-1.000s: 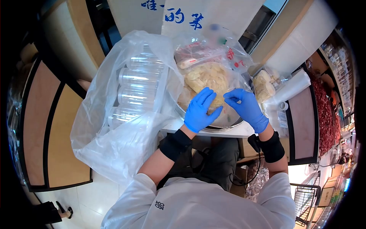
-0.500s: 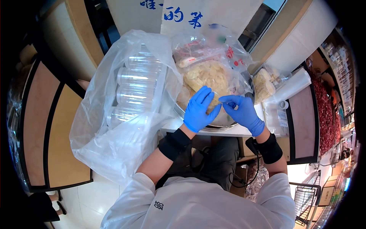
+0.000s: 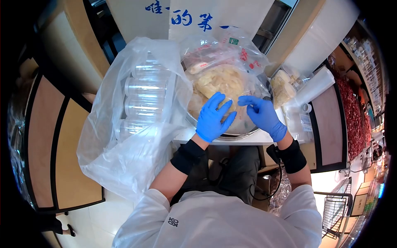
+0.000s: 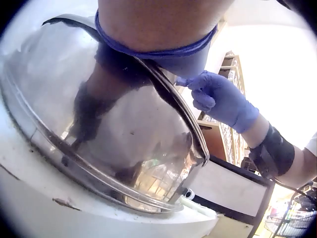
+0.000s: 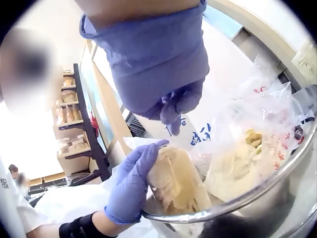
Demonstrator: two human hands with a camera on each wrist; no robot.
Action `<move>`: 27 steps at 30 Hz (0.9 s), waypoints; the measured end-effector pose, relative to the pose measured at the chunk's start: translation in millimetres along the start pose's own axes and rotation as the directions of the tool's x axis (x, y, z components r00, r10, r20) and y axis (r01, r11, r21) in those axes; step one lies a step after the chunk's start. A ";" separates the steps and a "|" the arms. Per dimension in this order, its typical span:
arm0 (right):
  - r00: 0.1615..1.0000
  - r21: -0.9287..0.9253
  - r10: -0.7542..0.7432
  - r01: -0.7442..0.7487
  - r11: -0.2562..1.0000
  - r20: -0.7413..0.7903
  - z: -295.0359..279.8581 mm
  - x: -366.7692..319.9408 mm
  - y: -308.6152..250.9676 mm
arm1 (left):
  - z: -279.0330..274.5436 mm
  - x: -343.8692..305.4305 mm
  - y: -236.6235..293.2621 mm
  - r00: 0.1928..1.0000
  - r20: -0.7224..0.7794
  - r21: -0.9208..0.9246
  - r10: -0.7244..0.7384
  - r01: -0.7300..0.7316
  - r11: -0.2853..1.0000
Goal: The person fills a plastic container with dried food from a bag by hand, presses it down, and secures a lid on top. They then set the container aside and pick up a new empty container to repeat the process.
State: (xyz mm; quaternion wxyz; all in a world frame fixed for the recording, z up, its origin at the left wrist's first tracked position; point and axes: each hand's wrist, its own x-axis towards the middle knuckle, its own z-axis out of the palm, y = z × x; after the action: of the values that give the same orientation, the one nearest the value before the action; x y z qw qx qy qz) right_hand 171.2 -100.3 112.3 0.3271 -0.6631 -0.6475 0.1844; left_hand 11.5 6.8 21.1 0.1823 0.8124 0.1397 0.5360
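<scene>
Right wrist view, container: The clear container [image 5: 174,181], filled with yellowish slices, overlapped the near rim of the metal basin [image 5: 237,205]; contact could not be determined.
Container axis: The long axis slanted from upper left to lower right, upper end at the left fingertips, lower end toward the basin. Which end was open could not be determined.
Left hand: The left hand [image 5: 130,184] grasped the container from the side.
Right hand: The right hand [image 5: 157,74] was above the container, fingers bent; whether they grasped a small piece could not be determined.
Head view, hands: Both were over the near part of the basin, right fingertips near the left hand, which largely covered the container.
Basin contents: A bag of slices [image 3: 221,80] lay beyond the hands.
Basin left: Clear tubs [image 3: 144,90] lay in a translucent sack [image 3: 120,165].
Left wrist view, basin: The polished wall stood on a white surface [image 4: 94,210].
Right index finger: It extended toward the left glove; the other fingers were curled.
</scene>
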 end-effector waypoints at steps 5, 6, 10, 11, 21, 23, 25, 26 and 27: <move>0.937 0.093 0.202 -0.182 0.979 -0.285 14.2 -9.8 45.5 | -0.6 2.4 3.7 0.999 -0.037 -0.020 -0.027 0.026 0.999; 0.934 0.098 0.203 -0.182 0.978 -0.294 18.4 -10.6 57.8 | 1.3 1.7 2.1 0.997 -0.069 -0.042 -0.046 0.044 0.998; 0.909 -0.069 0.062 -0.099 0.993 -0.413 40.9 -8.7 105.2 | 7.9 1.5 -2.9 0.983 -0.117 -0.106 -0.142 0.130 0.986; 0.906 -0.201 -0.055 -0.034 0.979 -0.421 44.8 -8.4 114.7 | 9.7 0.6 -3.3 0.987 -0.095 -0.107 -0.128 0.118 0.987; 0.980 0.164 0.109 -0.082 0.983 -0.165 81.1 30.2 157.5 | 7.7 -3.6 -2.8 0.996 -0.078 -0.070 -0.052 0.047 0.996; 0.975 -0.495 -0.039 -0.077 0.866 -0.220 82.0 28.1 160.2 | 7.2 -4.3 -3.5 0.998 -0.063 -0.029 0.003 -0.005 1.000; 0.973 -0.470 0.043 -0.148 0.870 -0.225 77.4 34.7 153.6 | 7.1 -3.1 -4.8 0.995 -0.067 -0.001 0.079 -0.079 0.997; 0.970 -0.461 0.119 -0.206 0.863 -0.212 75.4 37.4 149.9 | 5.8 -3.6 -4.6 0.995 -0.052 -0.001 0.087 -0.087 0.996; 0.967 -0.448 0.124 -0.215 0.868 -0.222 70.3 40.4 137.4 | 3.2 -3.2 -2.6 0.996 -0.007 0.008 0.086 -0.086 0.996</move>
State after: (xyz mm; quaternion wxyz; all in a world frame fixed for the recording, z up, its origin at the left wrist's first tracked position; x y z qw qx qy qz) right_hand 229.3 -39.8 -23.4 0.1990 -0.7911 -0.5783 -0.0119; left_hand 13.1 7.3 16.2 0.1556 0.8164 0.1075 0.5457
